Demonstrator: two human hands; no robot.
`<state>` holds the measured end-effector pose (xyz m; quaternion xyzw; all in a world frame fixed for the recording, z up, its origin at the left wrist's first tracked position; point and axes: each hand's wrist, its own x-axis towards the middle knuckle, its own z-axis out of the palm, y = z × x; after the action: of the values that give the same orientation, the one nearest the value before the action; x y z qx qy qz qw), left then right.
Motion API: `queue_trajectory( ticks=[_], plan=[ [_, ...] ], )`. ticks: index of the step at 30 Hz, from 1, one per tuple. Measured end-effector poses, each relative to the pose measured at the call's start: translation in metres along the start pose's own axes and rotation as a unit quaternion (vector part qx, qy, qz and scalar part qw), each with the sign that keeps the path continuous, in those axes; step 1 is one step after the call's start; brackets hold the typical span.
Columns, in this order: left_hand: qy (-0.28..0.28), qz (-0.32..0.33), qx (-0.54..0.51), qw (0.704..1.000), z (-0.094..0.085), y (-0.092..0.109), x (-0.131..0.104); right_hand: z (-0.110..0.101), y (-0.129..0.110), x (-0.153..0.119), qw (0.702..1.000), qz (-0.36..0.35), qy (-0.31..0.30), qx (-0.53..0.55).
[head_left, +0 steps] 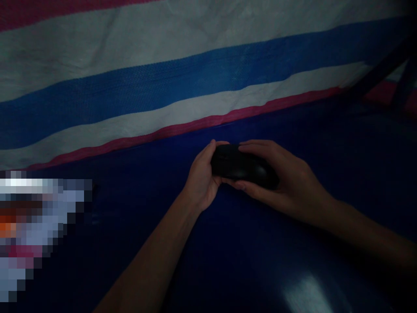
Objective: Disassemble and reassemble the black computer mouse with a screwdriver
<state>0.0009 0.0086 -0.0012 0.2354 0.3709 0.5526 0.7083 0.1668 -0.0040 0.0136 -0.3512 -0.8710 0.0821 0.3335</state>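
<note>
"What was gripped?"
"A black mouse [237, 163], probably; the light was poor. The left hand [202, 176] curled round one end, the right hand [289, 178] round the other."
"Where?"
"Over a blue surface [228, 243], striped sheeting [156, 87] behind."

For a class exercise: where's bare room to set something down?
The blue surface looks bare between left forearm and right forearm, and between right forearm and striped sheet. Crowded: the middle, where left hand and right hand hold a black object. The pixelated patch can't be judged.
</note>
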Motion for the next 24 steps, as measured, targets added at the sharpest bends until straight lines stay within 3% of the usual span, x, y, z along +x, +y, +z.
queue_trajectory(
  ticks=[24],
  plan=[
    [-0.036, 0.009, 0.019, 0.999, 0.0003, 0.002, -0.0038, -0.0006, 0.0024, 0.0001, 1.0, -0.005, -0.014, 0.015]
  ],
)
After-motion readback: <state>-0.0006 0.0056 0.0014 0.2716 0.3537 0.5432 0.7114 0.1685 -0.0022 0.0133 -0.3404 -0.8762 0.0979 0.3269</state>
